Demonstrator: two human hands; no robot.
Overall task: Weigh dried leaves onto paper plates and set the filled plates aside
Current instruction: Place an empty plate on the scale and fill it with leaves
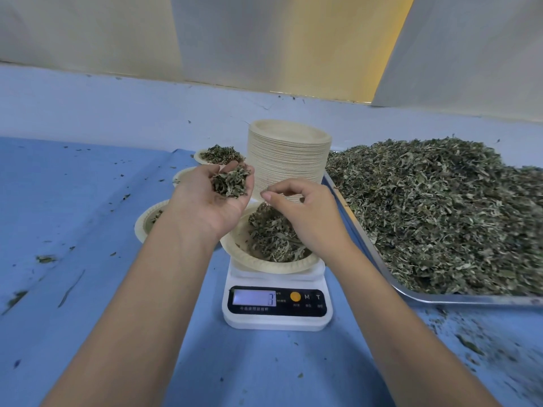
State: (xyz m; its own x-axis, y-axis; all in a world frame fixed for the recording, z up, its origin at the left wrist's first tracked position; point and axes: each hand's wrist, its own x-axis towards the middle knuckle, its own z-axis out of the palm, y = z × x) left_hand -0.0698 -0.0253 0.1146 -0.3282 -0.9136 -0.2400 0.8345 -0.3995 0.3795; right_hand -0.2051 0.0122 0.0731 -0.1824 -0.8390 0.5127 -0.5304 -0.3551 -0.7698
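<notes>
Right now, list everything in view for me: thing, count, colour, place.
scale: one, white with a black panel, centre front.
plate on scale: one, cream, holding leaves.
side plates: three, cream, left of the stack, partly hidden by the left arm; two show leaves.
plate stack: one, cream, behind the scale.
metal tray: one, silver, right.
dried leaves: one heap, grey-green, on the tray.
cloth: one, blue, under it all.
left hand: one, palm up, cupping dried leaves.
right hand: one, over the scale plate, fingertips pinched, seemingly on a leaf scrap.
</notes>
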